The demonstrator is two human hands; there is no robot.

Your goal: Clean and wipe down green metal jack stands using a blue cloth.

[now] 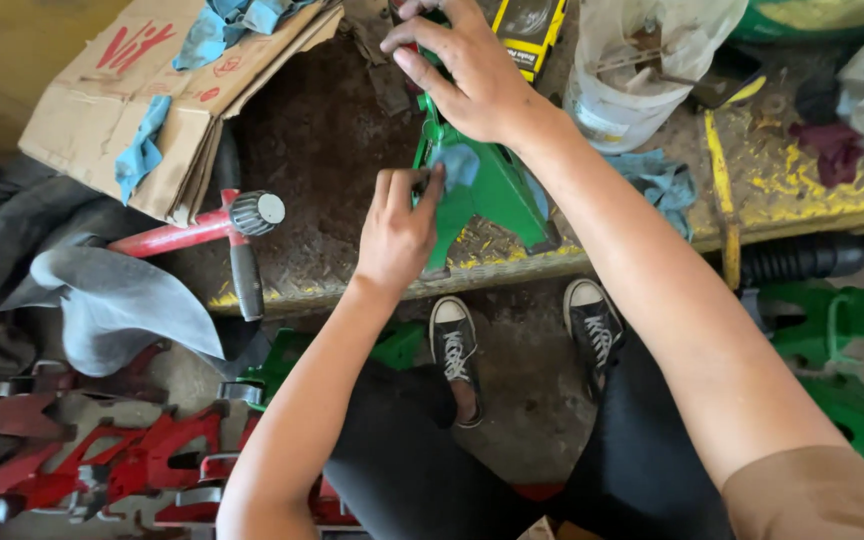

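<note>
Green-painted metal stand [487, 185], gripped by right hand [472, 75], left-hand fingers [407, 195] pinching blue rag [457, 162].

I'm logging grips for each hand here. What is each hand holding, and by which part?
The right hand grips the top of the green metal stand. The left hand pinches a blue rag against the stand's side.

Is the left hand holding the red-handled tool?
No, the left hand presses a blue cloth on the green stand; the red-handled tool lies untouched.

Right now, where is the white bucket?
In the head view, the white bucket sits at the top, on the metal platform, beside the right hand and above a blue rag.
</note>
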